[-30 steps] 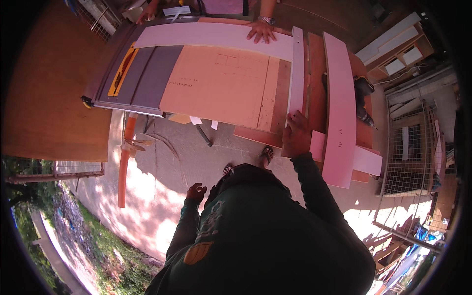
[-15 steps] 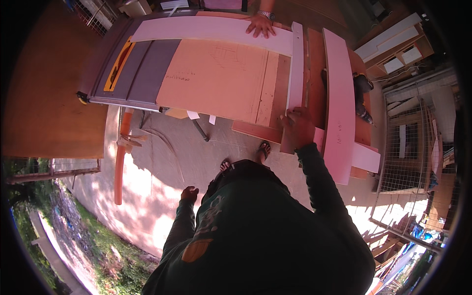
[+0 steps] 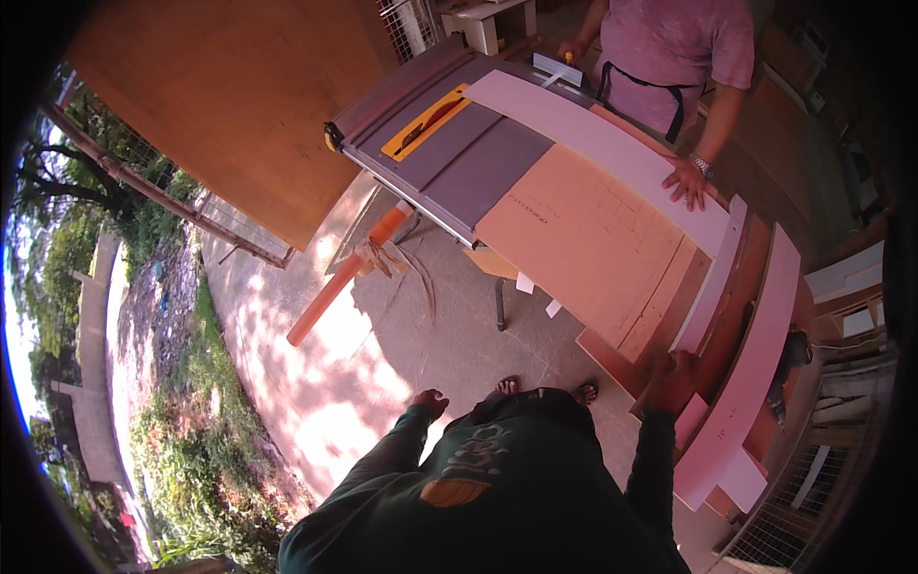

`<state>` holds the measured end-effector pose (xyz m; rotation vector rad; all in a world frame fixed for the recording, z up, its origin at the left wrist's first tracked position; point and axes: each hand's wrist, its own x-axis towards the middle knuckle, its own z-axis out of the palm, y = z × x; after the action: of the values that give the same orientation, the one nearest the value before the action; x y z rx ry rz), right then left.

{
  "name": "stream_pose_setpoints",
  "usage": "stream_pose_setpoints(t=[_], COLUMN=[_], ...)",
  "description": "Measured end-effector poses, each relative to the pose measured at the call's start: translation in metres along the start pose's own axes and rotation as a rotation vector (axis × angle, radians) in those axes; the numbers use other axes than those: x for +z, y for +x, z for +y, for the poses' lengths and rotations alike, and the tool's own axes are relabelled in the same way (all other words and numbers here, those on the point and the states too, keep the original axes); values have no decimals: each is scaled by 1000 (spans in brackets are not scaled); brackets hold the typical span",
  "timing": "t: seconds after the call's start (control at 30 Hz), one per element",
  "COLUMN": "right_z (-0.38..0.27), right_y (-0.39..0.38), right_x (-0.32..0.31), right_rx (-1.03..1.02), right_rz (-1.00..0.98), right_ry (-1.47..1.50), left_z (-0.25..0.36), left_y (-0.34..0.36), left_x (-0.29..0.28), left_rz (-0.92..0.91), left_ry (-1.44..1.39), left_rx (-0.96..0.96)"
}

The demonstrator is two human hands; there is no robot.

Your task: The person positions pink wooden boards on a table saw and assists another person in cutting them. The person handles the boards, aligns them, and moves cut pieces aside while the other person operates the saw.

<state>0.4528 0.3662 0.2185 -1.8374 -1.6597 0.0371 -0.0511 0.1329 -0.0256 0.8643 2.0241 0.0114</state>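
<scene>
The big plywood sheet point(image 3: 588, 239) lies flat on the table saw point(image 3: 449, 143), its near corner under your right hand point(image 3: 669, 381), which grips the edge; it looks stiff, heavy and awkward, so hold it at the edges. A co-worker's hand point(image 3: 687, 182) presses a white strip point(image 3: 593, 143) at the far side. Your left hand point(image 3: 430, 402) hangs loosely curled, holding nothing.

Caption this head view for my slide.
Right hand rests on stacked boards beside a table saw; left hand hangs free.
</scene>
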Motion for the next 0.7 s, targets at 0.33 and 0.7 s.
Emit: stream_pose_setpoints(t=[0.33,0.7], right_z=[-10,-7], right_y=[8,6], right_x=[-11,-6], right_rx=[-67,-25], right_rz=[27,14], right_ry=[50,-22], left_z=[53,140], left_y=[-9,44], left_x=[4,-10], left_rz=[20,-4], left_ry=[27,26], left_rx=[14,223])
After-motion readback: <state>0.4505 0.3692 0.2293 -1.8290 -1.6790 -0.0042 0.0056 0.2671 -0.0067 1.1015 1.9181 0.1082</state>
